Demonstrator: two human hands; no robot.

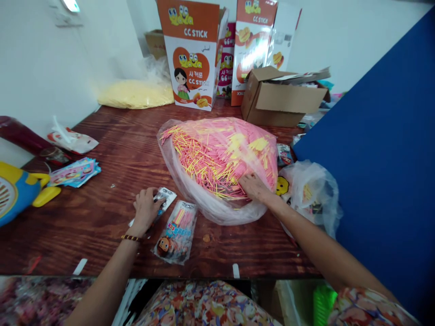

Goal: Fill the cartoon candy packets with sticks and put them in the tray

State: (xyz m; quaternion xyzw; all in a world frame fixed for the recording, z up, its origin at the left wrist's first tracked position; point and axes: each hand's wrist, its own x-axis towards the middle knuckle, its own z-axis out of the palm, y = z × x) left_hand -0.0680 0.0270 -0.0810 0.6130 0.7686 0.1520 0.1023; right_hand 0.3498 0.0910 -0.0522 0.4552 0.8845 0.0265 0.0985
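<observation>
A large clear plastic bag (pixel 217 217) lies open on the table, heaped with thin pink and yellow sticks (pixel 204 163). My right hand (pixel 254 186) reaches into the bag's mouth, its fingers curled onto the sticks at the pile's near edge; the fingertips are partly hidden. To the left, my left hand (pixel 147 209) is closed on a small clear printed packet (pixel 166 197) lying on the table, covering much of it. Beside that hand lies another clear packet (pixel 176 233), with a cartoon figure, blue lettering and pink and yellow sticks inside.
Printed cartons (pixel 193 59) and an open cardboard box (pixel 285 97) stand at the back. A yellow-filled bag (pixel 136 94) lies back left. Colourful wrappers (pixel 76 172) and a blue-yellow device (pixel 20 192) are at left. A crumpled plastic bag (pixel 312 194) sits right, near a blue panel (pixel 380 158).
</observation>
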